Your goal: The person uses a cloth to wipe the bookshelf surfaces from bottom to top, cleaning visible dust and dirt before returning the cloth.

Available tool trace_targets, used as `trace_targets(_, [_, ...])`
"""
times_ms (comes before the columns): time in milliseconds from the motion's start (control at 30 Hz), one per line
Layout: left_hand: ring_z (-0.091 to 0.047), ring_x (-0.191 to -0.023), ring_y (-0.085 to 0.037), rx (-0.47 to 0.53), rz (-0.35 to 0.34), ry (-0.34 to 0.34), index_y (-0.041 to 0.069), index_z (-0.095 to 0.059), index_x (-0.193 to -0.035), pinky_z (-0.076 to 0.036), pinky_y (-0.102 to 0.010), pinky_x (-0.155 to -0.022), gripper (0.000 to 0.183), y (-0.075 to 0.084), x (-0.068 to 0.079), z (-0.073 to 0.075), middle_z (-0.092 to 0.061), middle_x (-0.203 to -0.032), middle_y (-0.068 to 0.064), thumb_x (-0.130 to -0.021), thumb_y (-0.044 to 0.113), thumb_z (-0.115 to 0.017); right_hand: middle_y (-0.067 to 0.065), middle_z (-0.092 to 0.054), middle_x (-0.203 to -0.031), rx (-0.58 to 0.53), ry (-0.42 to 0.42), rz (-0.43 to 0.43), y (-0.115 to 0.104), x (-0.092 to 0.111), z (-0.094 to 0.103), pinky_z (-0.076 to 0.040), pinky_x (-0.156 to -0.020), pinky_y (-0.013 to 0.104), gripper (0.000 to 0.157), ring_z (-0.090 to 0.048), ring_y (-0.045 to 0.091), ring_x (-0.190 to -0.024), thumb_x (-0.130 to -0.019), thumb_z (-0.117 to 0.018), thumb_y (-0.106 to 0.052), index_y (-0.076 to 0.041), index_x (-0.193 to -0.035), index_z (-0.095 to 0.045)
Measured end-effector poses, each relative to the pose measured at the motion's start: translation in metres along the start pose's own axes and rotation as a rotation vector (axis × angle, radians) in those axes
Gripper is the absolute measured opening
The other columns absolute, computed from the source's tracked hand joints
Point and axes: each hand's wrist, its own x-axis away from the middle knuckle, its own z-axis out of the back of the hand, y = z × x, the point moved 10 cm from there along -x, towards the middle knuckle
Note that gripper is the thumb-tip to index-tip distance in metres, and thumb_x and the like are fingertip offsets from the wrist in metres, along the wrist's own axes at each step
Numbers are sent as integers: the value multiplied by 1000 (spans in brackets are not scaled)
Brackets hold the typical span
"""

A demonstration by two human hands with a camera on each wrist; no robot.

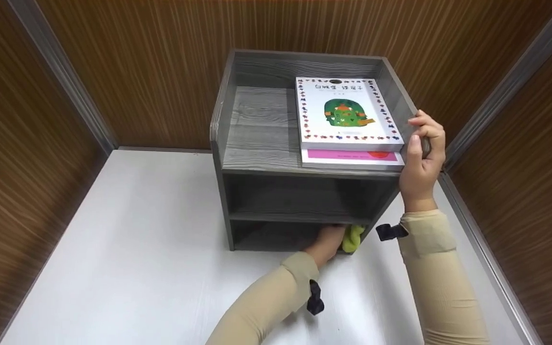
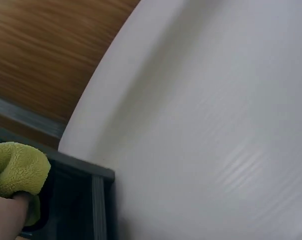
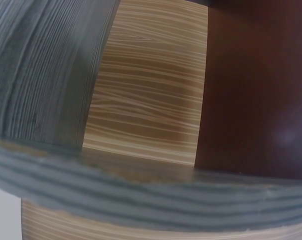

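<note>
A small grey wood-grain shelf [image 1: 264,129] stands on the white surface. My left hand [image 1: 327,239] reaches into its lowest compartment at the right side, partly hidden by the middle board. That hand holds a yellow-green cloth [image 1: 352,238], which bunches beside the right wall; in the left wrist view the fluffy cloth [image 2: 21,170] covers most of the fingers. Higher up, my right hand [image 1: 425,148] grips the front edge of the shelf's right side panel [image 1: 397,91], thumb on the inner side. In the right wrist view the panel's edge [image 3: 141,195] crosses close to the camera.
Two books lie stacked on the shelf's top: a white one with a green picture [image 1: 345,112] over one with a pink band [image 1: 336,154]. Brown wood-grain walls [image 1: 161,72] enclose the back and sides. The white surface [image 1: 127,249] spreads left and in front.
</note>
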Motion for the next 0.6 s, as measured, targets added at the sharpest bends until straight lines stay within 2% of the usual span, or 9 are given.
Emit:
trace_targets(133, [-50,-105,-12,118,15,-74,7,-47,-130,-40,-26,-91,46,-7,14,-13,-52,-123,-3,-88,20,-59,9,-58,-101,2,2,-4,-1,-1,3,-29,-105,41,16,-44,33,-119,-81,-41,-2,14,-84,-43])
trace_targets(200, [-48,-112,-14,130,9,-114,8,-42,-135,-38,-28,-95,51,-10,17,-16,-48,-130,-4,-88,17,-58,8,-57,-101,3,2,-7,-3,-1,3,-29,-105,41,16,-44,31,-119,-81,-41,-2,14,-85,-44])
trace_targets(267, [-45,-118,-17,100,13,-133,7,-39,-139,-37,-30,-98,53,-16,16,-15,-46,-134,-7,-89,15,-56,8,-57,-102,8,-3,-10,-4,-1,2,-29,-106,40,16,-44,31,-119,-81,-41,-2,13,-85,-44])
trace_targets(433, [-42,-120,-19,-29,49,-109,9,-37,-141,-36,-33,-96,56,-32,5,-2,-44,-137,-8,-87,14,-54,7,-58,-103,20,-17,-10,-4,1,-3,-29,-106,40,15,-44,33,-120,-81,-41,-2,13,-84,-44])
trace_targets(533, [-44,-116,-16,-15,75,-95,12,-40,-140,-37,-31,-96,56,-32,2,2,-46,-135,-4,-88,22,-57,6,-58,-103,27,-22,-12,-2,2,-4,-29,-105,40,16,-44,33,-120,-81,-42,-3,13,-84,-44])
trace_targets(600, [-46,-113,-14,-5,64,-83,13,-44,-136,-37,-30,-96,53,-26,0,3,-48,-130,0,-88,29,-60,7,-58,-103,26,-21,-16,-1,2,-4,-29,-105,40,17,-44,32,-120,-82,-42,-3,14,-85,-43])
